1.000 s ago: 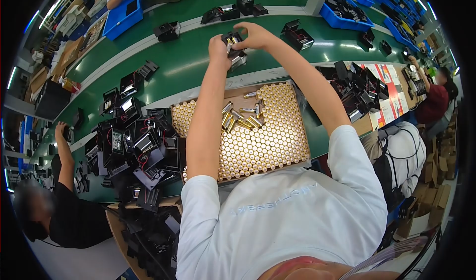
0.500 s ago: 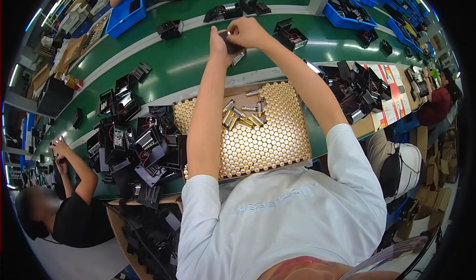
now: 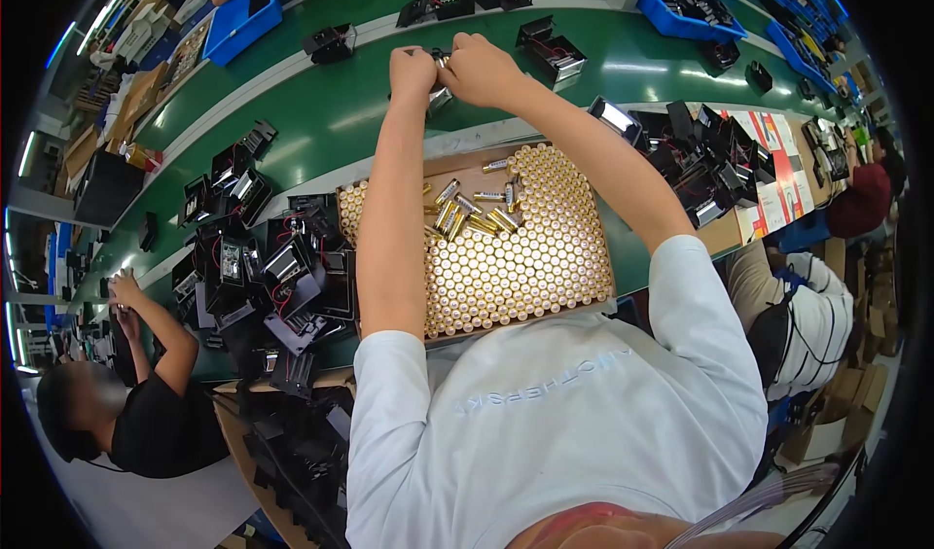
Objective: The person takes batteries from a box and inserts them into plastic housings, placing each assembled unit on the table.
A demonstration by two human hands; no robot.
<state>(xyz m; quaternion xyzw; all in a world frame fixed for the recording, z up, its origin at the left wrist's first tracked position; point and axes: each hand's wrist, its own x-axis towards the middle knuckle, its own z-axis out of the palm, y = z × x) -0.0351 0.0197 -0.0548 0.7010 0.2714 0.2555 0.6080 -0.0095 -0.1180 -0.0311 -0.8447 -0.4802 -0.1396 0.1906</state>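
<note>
Out over the green work surface, my left hand (image 3: 413, 72) is closed around one side of a small black casing (image 3: 440, 94) with shiny metal parts. My right hand (image 3: 481, 70) has its fingers curled in against the same casing from the other side. Most of the casing is hidden by the fingers. Nearer my body, below my forearms, stands a cardboard tray (image 3: 467, 172) packed with upright AA-size batteries (image 3: 516, 277). Several loose batteries (image 3: 469, 220) lie on their sides in its upper part.
Black casings with red wires are piled at left (image 3: 282, 267) and right (image 3: 700, 160). An open black casing (image 3: 552, 51) lies just beyond my right hand. Blue bins (image 3: 243, 22) stand farther back. A co-worker in a black shirt (image 3: 170, 427) sits at left.
Both hands have turned and closed in around the casing. My left fingers, straighter before, are now curled. The bright piece that showed at my right fingertips is hidden. The view has shifted slightly.
</note>
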